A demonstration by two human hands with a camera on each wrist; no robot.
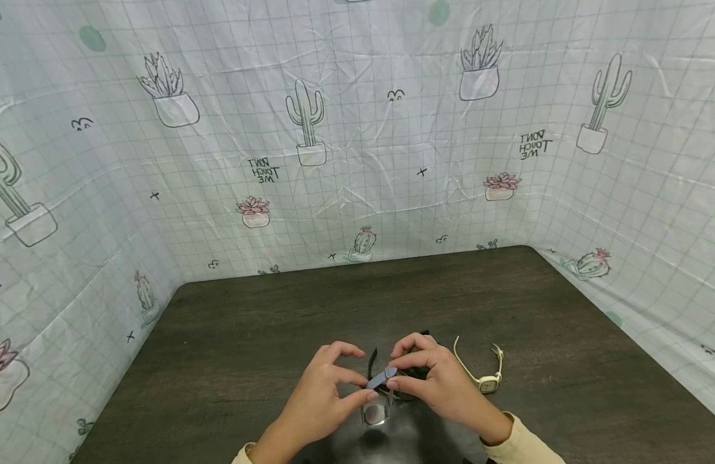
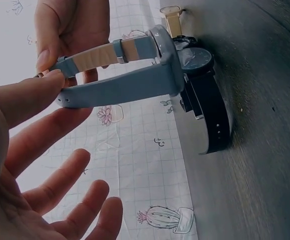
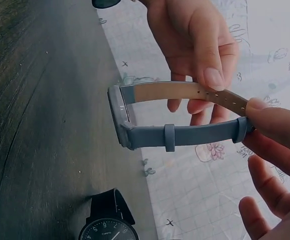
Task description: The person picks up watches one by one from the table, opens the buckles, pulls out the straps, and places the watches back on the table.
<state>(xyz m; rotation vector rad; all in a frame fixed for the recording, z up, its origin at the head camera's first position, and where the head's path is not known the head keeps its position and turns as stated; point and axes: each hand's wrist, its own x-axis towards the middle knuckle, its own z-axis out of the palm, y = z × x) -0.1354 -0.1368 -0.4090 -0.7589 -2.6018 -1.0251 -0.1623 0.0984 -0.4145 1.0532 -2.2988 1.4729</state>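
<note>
A wristwatch with a blue-grey strap (image 1: pixel 381 378) is held in the air between both hands, its case hanging below. My left hand (image 1: pixel 319 394) pinches the holed strap end between thumb and index finger, the other fingers spread. With thumb and index finger, my right hand (image 1: pixel 433 380) pinches the other strap end near its tip. In the right wrist view two loops sit on the strap (image 3: pixel 200 136), and the holed half shows a tan lining. The two ends meet close together in a loop; the buckle is mostly hidden by fingers.
Behind the hands, a black watch with a round dial (image 2: pixel 195 58) lies on the dark wooden table (image 1: pixel 247 335), partly hidden in the head view. A cream watch (image 1: pixel 488 385) lies to the right. A cactus-print curtain (image 1: pixel 357 161) surrounds the table's far side.
</note>
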